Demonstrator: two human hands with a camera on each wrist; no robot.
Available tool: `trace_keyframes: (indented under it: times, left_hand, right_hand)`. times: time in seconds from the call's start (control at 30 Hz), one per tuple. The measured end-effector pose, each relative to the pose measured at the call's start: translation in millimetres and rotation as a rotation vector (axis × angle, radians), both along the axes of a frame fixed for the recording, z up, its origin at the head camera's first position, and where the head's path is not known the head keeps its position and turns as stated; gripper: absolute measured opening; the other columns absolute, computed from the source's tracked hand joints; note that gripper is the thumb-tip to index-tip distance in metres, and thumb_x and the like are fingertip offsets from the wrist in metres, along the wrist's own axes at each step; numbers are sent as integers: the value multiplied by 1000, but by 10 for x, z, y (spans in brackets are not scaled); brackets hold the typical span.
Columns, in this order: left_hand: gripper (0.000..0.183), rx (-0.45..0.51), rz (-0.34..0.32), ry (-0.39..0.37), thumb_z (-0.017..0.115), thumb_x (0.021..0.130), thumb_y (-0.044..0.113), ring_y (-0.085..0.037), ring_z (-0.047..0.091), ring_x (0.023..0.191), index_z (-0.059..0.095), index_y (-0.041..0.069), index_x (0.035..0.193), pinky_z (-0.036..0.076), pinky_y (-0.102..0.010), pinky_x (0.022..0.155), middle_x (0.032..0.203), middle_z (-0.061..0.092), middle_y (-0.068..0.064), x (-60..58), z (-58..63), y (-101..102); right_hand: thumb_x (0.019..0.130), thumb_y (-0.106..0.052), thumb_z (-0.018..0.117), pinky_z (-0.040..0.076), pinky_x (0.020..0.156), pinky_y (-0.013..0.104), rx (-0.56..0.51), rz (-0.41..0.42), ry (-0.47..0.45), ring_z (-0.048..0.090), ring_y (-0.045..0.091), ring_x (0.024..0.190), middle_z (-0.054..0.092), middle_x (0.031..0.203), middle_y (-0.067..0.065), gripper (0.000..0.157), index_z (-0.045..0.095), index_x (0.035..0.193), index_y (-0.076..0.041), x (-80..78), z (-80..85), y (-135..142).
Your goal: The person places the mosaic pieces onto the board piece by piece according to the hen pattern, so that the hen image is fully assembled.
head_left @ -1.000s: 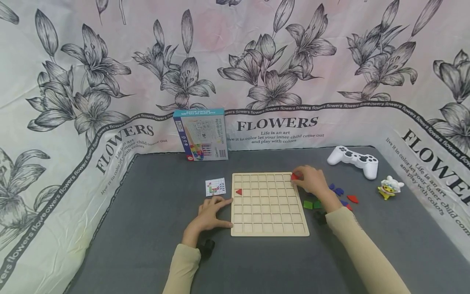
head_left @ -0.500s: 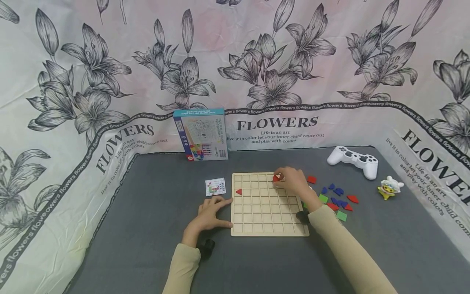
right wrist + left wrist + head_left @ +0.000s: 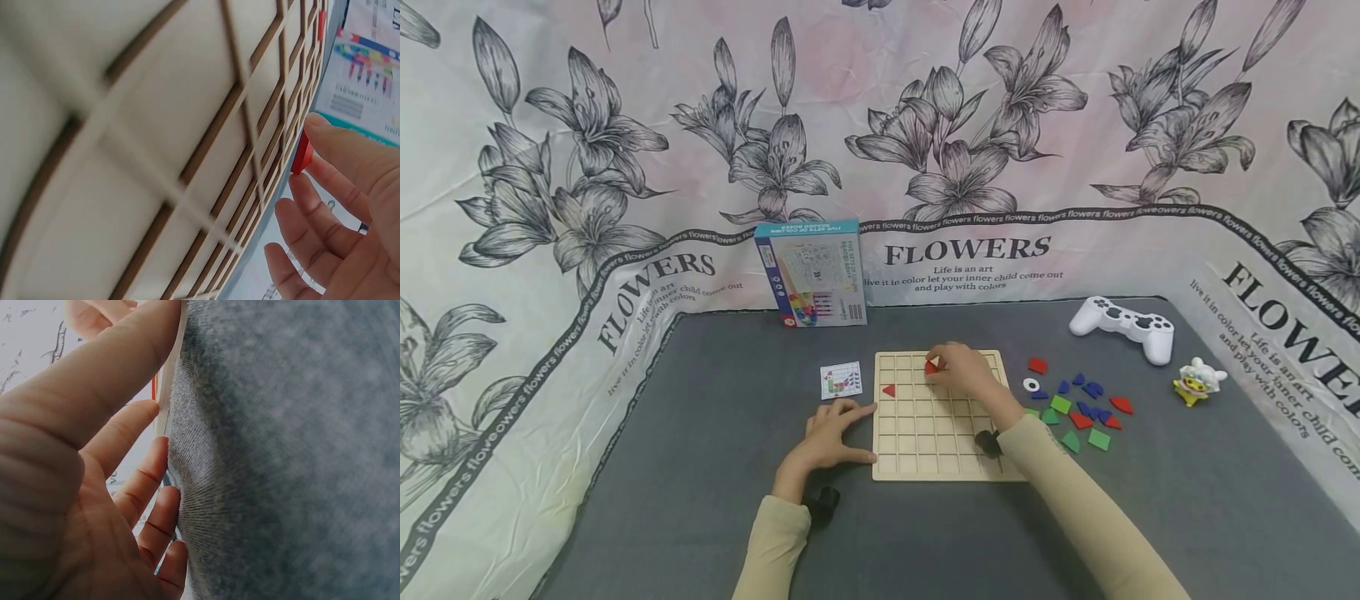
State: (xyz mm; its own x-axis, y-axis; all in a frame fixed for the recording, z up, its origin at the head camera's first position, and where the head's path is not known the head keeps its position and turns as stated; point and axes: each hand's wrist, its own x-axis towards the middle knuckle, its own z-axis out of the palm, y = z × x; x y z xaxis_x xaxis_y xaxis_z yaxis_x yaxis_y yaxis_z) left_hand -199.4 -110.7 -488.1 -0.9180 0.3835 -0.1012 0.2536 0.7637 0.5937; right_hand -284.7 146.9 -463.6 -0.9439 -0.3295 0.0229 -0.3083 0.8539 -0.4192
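The red piece (image 3: 302,153) is pinched between thumb and fingertips in the right-hand grip (image 3: 961,369), over the far part of the grid board (image 3: 925,450); contact with the board cannot be told. It is presumably held by its edges to leave the underside free. The left-hand grip (image 3: 823,440) is spread wide, nothing grasped, fingertips at the board's left edge, probably for steadying. The patterned card (image 3: 841,381) is apparently laid alongside for reference. Counted: one red triangle (image 3: 889,390) on the board; on the worktop (image 3: 700,500), four loose red pieces (image 3: 1037,365), one white ring (image 3: 1032,385), at least five green pieces (image 3: 1099,439); the blue pieces (image 3: 1063,387) are too closely set for counting.
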Motion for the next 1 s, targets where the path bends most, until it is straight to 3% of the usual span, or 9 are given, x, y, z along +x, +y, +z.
trace_keyframes:
  times: [0.37,0.63,0.83,1.0]
  left_hand:
    - [78,-11,2,-3,79,68,43,-27,33,111,47,26,137,23,-54,95,126,43,-4,-4,0,-11]
    - [78,-5,-1,-1,79,68,44,-27,33,111,47,26,137,24,-53,95,126,43,-4,-15,-8,5]
    - [78,-15,7,-9,79,67,44,-27,32,112,47,27,137,23,-54,96,127,43,-4,-20,-13,-3]
    - [78,-19,8,-3,79,67,44,-28,33,112,48,27,137,24,-54,95,128,43,-5,-13,-4,-6]
  right_hand:
    - [81,-26,72,49,67,34,7,20,-42,62,19,81,66,94,7,33,67,110,-11,-29,-30,-269]
    - [79,-34,73,48,69,33,27,-1,-92,61,15,80,67,92,2,35,68,108,-16,-33,-47,-293]
    - [83,-23,69,47,70,34,28,88,-84,59,17,81,65,91,3,28,68,109,-14,-26,7,-233]
    - [86,-15,65,48,69,33,39,111,-46,59,18,83,63,91,4,22,68,108,-13,-29,-15,-215]
